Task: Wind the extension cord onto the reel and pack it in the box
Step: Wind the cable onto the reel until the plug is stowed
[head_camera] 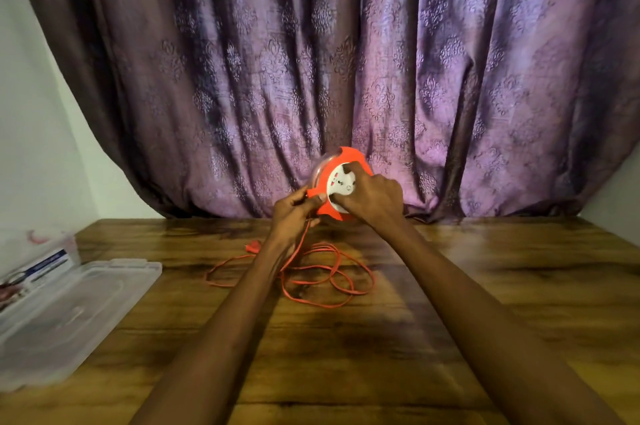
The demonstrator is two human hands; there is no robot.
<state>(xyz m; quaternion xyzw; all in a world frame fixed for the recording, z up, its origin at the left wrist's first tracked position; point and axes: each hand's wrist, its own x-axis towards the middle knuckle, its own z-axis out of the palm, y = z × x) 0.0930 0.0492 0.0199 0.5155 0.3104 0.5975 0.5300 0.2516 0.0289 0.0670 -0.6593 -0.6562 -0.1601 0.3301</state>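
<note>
Two hands on reel [337, 183]: left hand [294, 213] grips rim, right hand [372, 197] grips hub. Winding underway; cord [322, 272] loose at 6 o'clock needs feeding.

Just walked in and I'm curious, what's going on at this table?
A person is winding an orange cord onto an orange reel held up above a wooden table. The left hand grips the reel's edge and the cord; the right hand holds its white hub. Most cord lies loose on the table. A clear lid waits at left.
</note>
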